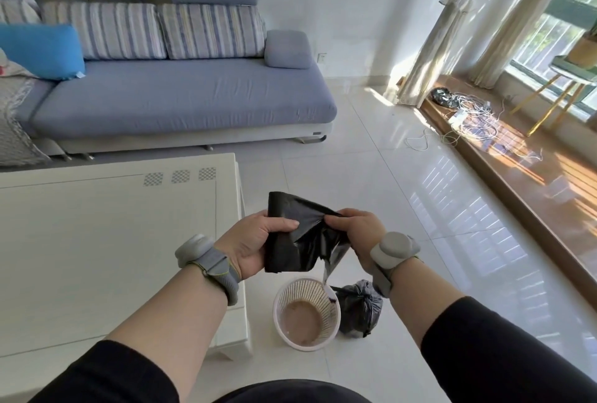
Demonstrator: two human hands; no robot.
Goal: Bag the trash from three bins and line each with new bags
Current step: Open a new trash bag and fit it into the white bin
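Both hands, left (pixel 250 242) and right (pixel 357 234), grip a folded black bag (pixel 292 241) above a white bin (pixel 307 314) beside a tied trash bag (pixel 360 309).

Bright daylight from the window (pixel 555 34) casts glare across the glossy floor (pixel 452 209); wide-angle edges bend, focus sharp.

The bag (pixel 290 247) is thin, shiny black plastic. The bin (pixel 305 314) is white plastic mesh. The floor (pixel 403 209) is glossy tile.

One bin (pixel 307 314), one tied bag (pixel 360 307), one fresh bag (pixel 290 241) between two hands, left (pixel 252 244) and right (pixel 358 234). One sofa (pixel 181 102), one table (pixel 106 241), three striped cushions (pixel 211 31), one blue pillow (pixel 40 50).
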